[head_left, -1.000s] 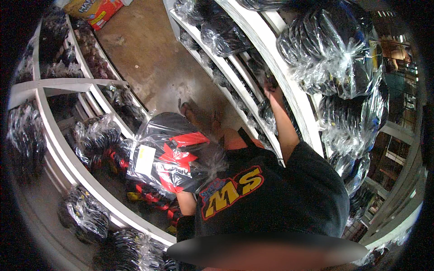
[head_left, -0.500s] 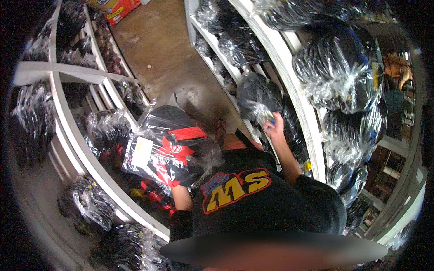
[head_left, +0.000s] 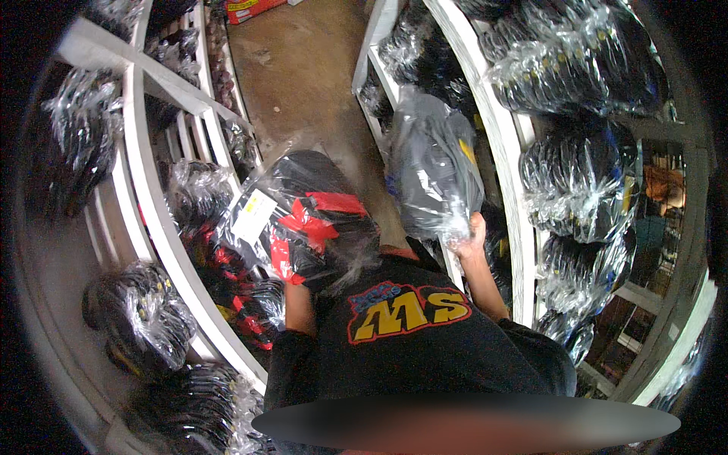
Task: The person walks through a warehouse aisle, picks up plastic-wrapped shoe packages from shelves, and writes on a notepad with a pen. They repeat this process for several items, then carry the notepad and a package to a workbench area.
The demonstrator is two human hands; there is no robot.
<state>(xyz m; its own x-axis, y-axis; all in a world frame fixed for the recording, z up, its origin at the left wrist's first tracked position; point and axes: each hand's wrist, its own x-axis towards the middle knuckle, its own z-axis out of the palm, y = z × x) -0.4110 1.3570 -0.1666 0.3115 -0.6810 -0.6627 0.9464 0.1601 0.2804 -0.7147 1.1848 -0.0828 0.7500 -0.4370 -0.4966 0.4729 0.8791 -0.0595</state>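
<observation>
On the left I hold a black-and-red item, rounded like a cap, in a clear plastic bag (head_left: 315, 216); a white label lies on it. My left hand (head_left: 296, 288) is almost wholly hidden beneath this bag, with only the wrist and forearm plain. My right hand (head_left: 472, 236) grips the gathered near end of another clear bag (head_left: 434, 163). Inside that one is a dark grey, rounded, cap-like item with a small yellow patch at its right side. Both bags are in front of my chest, apart from each other, over the aisle between the shelves.
A white-framed shelf (head_left: 500, 125) on the right holds plastic-wrapped dark bundles (head_left: 572, 178). Another white-framed rack (head_left: 140, 163) on the left carries similar bundles (head_left: 144, 315), some red and black. Brown floor (head_left: 296, 76) runs between them, with a red-and-yellow package (head_left: 254, 9) far ahead.
My right hand has drawn the grey bagged item away from the right shelf and up before me. The red-and-black bag stays in my left hand, slightly tilted. The view has shifted.
</observation>
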